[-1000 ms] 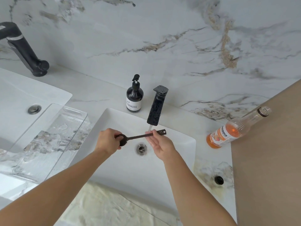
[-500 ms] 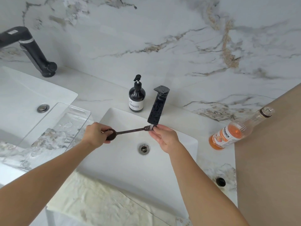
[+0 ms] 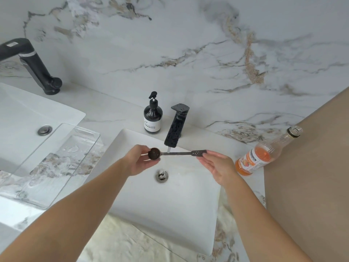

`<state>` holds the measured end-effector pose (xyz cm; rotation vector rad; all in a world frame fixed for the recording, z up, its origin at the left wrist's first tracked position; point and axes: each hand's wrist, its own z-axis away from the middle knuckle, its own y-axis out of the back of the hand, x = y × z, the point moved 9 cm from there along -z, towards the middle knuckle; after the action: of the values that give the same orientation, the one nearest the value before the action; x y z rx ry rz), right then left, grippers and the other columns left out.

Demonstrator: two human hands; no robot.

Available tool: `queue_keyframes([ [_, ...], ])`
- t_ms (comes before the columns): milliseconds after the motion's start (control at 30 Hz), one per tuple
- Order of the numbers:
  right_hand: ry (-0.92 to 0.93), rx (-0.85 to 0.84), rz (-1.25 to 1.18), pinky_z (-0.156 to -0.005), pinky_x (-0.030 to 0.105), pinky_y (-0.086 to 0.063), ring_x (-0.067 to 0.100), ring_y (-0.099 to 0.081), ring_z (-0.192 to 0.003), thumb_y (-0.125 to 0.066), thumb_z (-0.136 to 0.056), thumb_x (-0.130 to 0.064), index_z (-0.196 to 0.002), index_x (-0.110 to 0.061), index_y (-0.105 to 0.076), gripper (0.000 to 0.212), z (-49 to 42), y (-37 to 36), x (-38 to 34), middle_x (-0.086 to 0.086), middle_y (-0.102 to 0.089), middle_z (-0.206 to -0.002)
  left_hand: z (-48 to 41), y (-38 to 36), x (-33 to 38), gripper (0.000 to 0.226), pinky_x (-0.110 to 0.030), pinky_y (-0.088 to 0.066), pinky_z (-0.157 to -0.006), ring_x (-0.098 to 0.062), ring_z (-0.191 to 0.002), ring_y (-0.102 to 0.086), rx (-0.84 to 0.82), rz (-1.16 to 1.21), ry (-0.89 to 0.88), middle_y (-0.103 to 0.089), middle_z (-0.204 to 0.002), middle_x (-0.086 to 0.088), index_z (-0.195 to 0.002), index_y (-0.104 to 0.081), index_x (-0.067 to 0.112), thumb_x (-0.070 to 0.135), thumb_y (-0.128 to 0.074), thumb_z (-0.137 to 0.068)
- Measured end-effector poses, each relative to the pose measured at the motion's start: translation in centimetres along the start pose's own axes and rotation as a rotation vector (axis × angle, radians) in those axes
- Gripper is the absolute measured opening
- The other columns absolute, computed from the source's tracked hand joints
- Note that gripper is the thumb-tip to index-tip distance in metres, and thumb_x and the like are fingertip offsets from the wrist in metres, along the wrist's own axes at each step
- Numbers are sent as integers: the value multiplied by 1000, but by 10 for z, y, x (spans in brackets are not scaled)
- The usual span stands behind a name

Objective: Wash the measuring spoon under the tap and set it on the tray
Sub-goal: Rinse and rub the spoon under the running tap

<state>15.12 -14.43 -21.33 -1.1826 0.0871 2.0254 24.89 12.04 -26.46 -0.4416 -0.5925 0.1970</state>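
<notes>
A dark, long-handled measuring spoon (image 3: 177,153) lies level over the white sink (image 3: 188,201). My left hand (image 3: 138,161) grips its round bowl end, the bowl facing up. The fingertips of my right hand (image 3: 217,165) touch the perforated end of the handle. Water runs from the black tap (image 3: 175,127) onto the handle near the bowl. A clear tray (image 3: 56,163) sits on the counter left of the sink, with nothing on it.
A dark soap pump bottle (image 3: 153,118) stands behind the sink left of the tap. An orange drink bottle (image 3: 262,154) lies on the counter at right, beside a tan panel (image 3: 311,176). A second sink (image 3: 28,114) and black tap (image 3: 37,67) are at far left.
The spoon has shifted right under the stream, its bowl now near the water. My right hand has slid out to the tip of the handle. The camera has moved closer.
</notes>
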Motion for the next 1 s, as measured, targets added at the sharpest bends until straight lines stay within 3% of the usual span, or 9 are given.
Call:
queue_keyframes([
  [133, 10, 51, -26, -61, 25, -61, 28, -76, -72, -61, -84, 15, -99, 11, -62, 15, 7, 44, -14, 22, -76, -80, -7, -41, -16, 29, -46, -60, -81, -46, -99, -68, -117, 24, 51, -67, -114, -33, -109, -58, -10, 0, -41, -88],
  [267, -6, 61, -23, -59, 27, -61, 30, -76, -71, -60, -84, 15, -100, 10, -59, 17, 21, 66, -12, 26, -74, -83, -9, -64, -27, 27, -37, -63, -69, -36, -86, -69, -126, 23, 60, -69, -104, -25, -107, -63, -8, -4, -47, -86],
  [400, -203, -136, 290, -60, 29, -61, 34, -75, -73, -65, -81, 13, -103, 13, -63, 23, 42, 48, 25, 28, -74, -88, -14, -68, -39, 9, -32, -55, -63, -23, -73, -63, -74, 152, 67, -67, -82, -15, -90, -60, 3, 11, -56, -90],
  [467, -260, -231, 468, -57, 29, -58, 31, -73, -69, -65, -82, 11, -102, 7, -68, 20, 51, 38, 45, 23, -76, -90, -20, -70, -47, 24, -28, -55, -55, -21, -62, -61, -60, 311, 78, -61, -74, -12, -83, -55, 4, 23, -56, -97],
  [600, -233, -256, 626, -49, 23, -39, 16, -52, -55, -61, -89, 0, -104, 2, -71, 19, 52, 23, 63, 13, -68, -79, -31, -62, -53, 45, -16, -29, -33, -11, -29, -35, -87, 404, 88, -49, -51, -1, -67, -46, 15, 45, -46, -100],
  [667, -291, -302, 567, -48, 21, -32, 13, -45, -53, -64, -89, -6, -101, 2, -73, 17, 58, 17, 72, 8, -57, -74, -31, -62, -52, 40, -15, -23, -32, -12, -26, -27, -120, 394, 120, -44, -45, 2, -62, -41, 18, 37, -45, -97],
  [833, -587, -437, 256, -42, 21, -24, 11, -32, -48, -66, -90, -31, -98, -2, -72, 31, 78, -3, 99, 2, -47, -66, -32, -77, -48, 30, -16, -24, -33, -10, -29, -30, -183, 439, 145, -42, -42, 6, -57, -42, 18, 20, -50, -86],
  [900, -491, -351, 363, -41, 22, -20, 11, -28, -45, -66, -90, -24, -87, -5, -69, 20, 69, 0, 94, 1, -42, -62, -33, -83, -48, 26, -16, -23, -33, -10, -30, -31, -197, 496, 141, -42, -44, 7, -59, -43, 17, 19, -47, -85],
  [1000, 87, -133, 1003, -47, 26, -33, 13, -41, -46, -63, -90, -23, -79, -14, -64, 15, 55, 9, 46, -2, -48, -62, -31, -93, -47, 24, -18, -25, -36, -14, -34, -36, -190, 520, 121, -40, -48, 1, -63, -42, 14, 16, -38, -87],
])
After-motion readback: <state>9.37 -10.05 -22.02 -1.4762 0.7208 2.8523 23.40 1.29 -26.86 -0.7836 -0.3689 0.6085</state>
